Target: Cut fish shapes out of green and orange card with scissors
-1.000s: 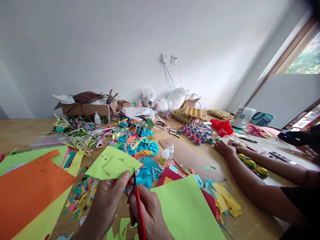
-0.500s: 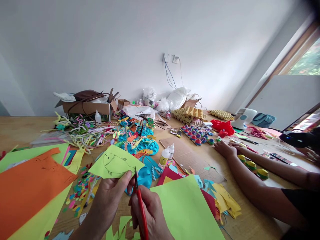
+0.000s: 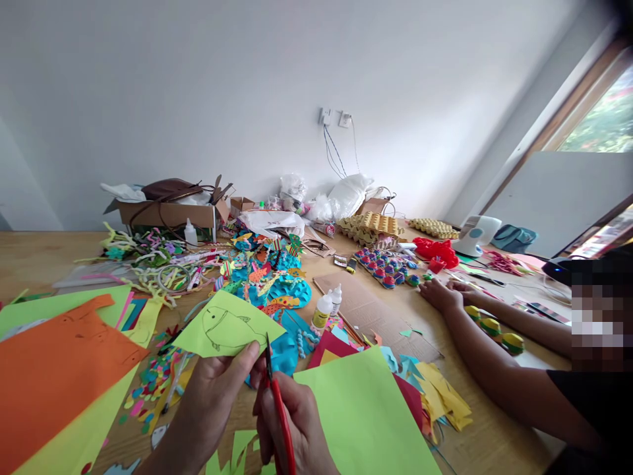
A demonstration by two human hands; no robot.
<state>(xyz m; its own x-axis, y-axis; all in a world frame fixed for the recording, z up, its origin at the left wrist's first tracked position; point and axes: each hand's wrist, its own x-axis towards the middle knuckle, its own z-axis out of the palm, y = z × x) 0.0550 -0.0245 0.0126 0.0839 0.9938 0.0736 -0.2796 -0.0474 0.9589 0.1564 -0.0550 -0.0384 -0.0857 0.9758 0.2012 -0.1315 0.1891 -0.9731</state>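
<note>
Between thumb and fingers, my left hand (image 3: 215,389) pinches a piece of light green paper (image 3: 228,326) that has a fish drawn on it in dark lines. My right hand (image 3: 297,409) grips scissors (image 3: 281,419) with red handles and dark blades. The blades point up and away from me and meet the right part of the paper, near the fish's tail. Green paper offcuts (image 3: 237,452) lie below my hands. Right of them is a larger light green sheet (image 3: 366,409). On the left rests an orange sheet (image 3: 59,382) with faint drawings, on top of green paper.
Two glue bottles (image 3: 323,311) stand past my hands, beside brown cardboard (image 3: 366,303). Colourful paper fish (image 3: 281,303) lie on blue painted pieces. Egg trays (image 3: 370,227) and a cardboard box (image 3: 168,214) line the wall. At right, a co-worker's arms (image 3: 489,343) reach over the table.
The view has shifted slightly, so everything sits a little further left. My hands, the green paper and the scissors keep nearly the same positions relative to one another.
</note>
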